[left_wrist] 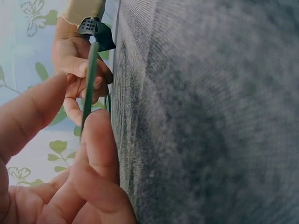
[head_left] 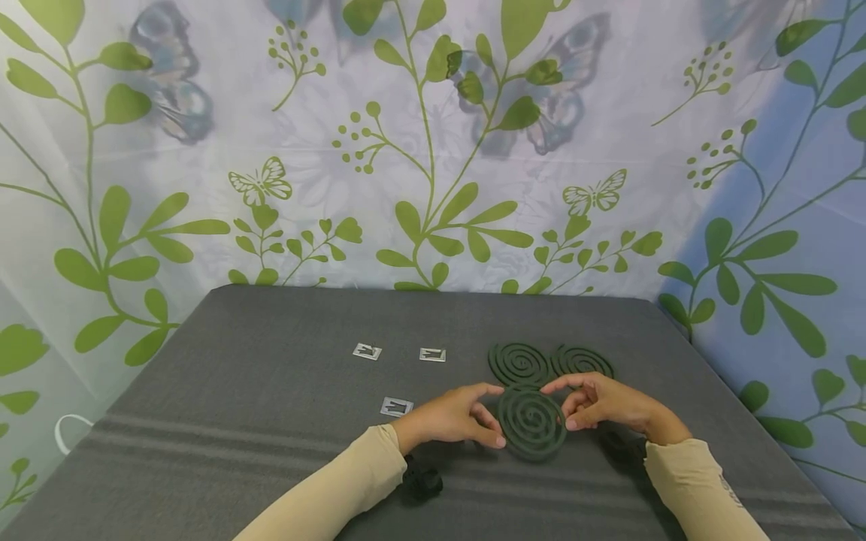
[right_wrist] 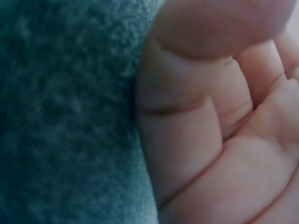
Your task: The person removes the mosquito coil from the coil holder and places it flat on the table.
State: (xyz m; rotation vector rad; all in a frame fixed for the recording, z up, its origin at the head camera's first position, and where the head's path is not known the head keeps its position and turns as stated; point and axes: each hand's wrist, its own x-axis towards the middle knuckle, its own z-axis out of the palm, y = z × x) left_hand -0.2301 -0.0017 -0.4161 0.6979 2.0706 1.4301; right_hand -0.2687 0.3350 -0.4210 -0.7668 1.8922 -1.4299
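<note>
A dark green spiral mosquito coil is held between the two hands, slightly above the table. My left hand grips its left edge with thumb and fingers. At the opposite edge, my right hand pinches it. Edge-on, the coil appears as a thin green strip in the left wrist view, near the left fingers. Two more coils lie just behind: one at left, another at right, partly covered by the right hand. Only the right hand's curled fingers and the grey cloth show in the right wrist view.
Three small silver metal plates with cut-out tabs lie left of the coils: a back-left plate, a back-middle plate and a nearer plate. Grey cloth covers the table. A leaf-patterned curtain hangs behind.
</note>
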